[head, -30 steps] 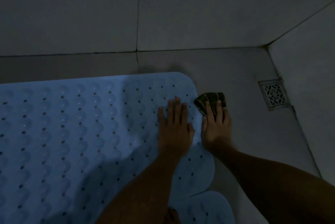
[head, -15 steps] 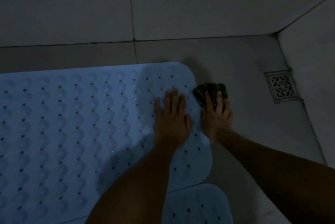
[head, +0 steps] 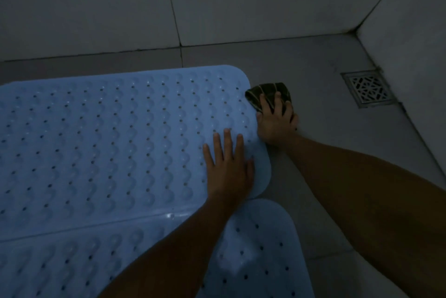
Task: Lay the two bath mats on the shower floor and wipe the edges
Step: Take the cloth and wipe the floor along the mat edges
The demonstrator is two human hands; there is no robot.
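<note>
A light blue perforated bath mat (head: pixel 115 143) lies flat on the grey shower floor (head: pixel 313 152). A second blue mat (head: pixel 253 256) lies nearer to me, its far edge under the first mat's near edge. My left hand (head: pixel 228 167) presses flat, fingers spread, on the first mat near its right end. My right hand (head: pixel 276 121) holds a dark folded cloth (head: pixel 268 92) down on the floor against the mat's right edge, near its far corner. My forearms hide part of the second mat.
A square metal drain grate (head: pixel 369 88) sits in the floor at the right, close to the side wall (head: pixel 410 44). The tiled back wall (head: pixel 169 3) rises just beyond the mats. Bare floor runs between the mat's right edge and the drain.
My right hand and the cloth have slid farther along the mat's right edge, towards its far corner. My left hand has stayed flat on the mat. The view has tilted, showing more of the second mat.
</note>
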